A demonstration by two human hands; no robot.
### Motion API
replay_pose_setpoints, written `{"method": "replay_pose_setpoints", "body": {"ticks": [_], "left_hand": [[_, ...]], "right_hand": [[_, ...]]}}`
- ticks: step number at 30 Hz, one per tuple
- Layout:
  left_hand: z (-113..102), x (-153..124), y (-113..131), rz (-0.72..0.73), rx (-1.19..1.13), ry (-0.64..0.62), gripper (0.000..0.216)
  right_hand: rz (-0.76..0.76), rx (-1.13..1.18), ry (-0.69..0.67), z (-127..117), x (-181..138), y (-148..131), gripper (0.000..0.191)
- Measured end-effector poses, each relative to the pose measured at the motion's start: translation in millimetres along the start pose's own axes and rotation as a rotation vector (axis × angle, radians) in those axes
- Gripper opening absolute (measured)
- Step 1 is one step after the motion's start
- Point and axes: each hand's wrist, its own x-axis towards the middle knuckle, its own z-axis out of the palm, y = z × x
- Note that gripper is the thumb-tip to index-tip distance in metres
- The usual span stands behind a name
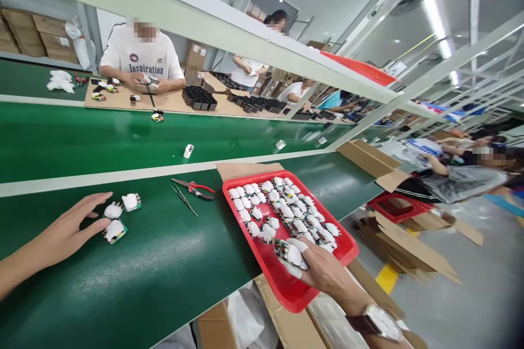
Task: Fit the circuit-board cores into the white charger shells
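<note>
My left hand [77, 223] is over the green bench at the left, its thumb and fingers apart. Close by its fingertips sit a small circuit board with a white top [115, 230], a second one [113, 210] and a third [131, 202]. The thumb tip meets the edge of the nearest board, though I cannot tell whether it presses on it. Over the front part of a red tray [292, 305], my right hand [315, 264], with white covers on its fingers, grips another white-topped circuit board [291, 253]. Many similar boards [286, 210] lie in the tray in rows.
Red-handled pliers [194, 188] and tweezers [185, 200] lie left of the tray. Behind a pale rail, small white parts [188, 151] rest on a green conveyor belt. Across it a co-worker [143, 60] handles a part beside black holders [199, 98]. Cardboard boxes [216, 327] stand below the bench edge.
</note>
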Motion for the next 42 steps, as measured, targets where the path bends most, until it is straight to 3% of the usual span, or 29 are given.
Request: {"method": "replay_pose_setpoints", "body": {"ticks": [3,6,11,15,22,31,34,38,42], "left_hand": [[1.7,21.2,8.6,0.08,0.077,-0.025,0.069],[9.8,46.9,18.6,0.151,0.142,-0.059,0.07],[22.4,72.0,31.6,0.224,0.204,-0.113,0.042],[17.9,65.8,34.7,0.227,0.145,-0.089,0.035],[8.5,50.7,39.7,0.196,0.129,-0.024,0.03],[17.1,77.7,60.0,0.14,0.318,-0.135,0.023],[13.6,80.2,62.2,0.129,0.34,-0.15,0.027],[13.6,78.4,62.0,0.167,0.348,-0.161,0.043],[13.6,78.4,60.9,0.215,0.341,-0.179,0.039]], "right_hand": [[-0.039,-0.021,0.063,-11.8,32.9,-26.6,0.034],[-0.11,-0.002,0.042,-12.1,93.5,-86.1,0.036],[-0.33,0.071,-0.111,16.6,205.1,-202.8,0.038],[-0.44,0.134,-0.091,39.8,253.2,-255.5,0.037],[-0.383,0.302,-0.037,43.7,260.1,-259.8,0.024],[-0.205,0.42,-0.019,32.1,268.2,-264.0,0.026],[-0.175,0.45,0.003,28.5,276.9,-258.5,0.031],[-0.061,0.409,0.026,33.3,292.3,-244.4,0.02],[-0.036,0.391,0.011,34.9,288.9,-227.1,0.033]]}}
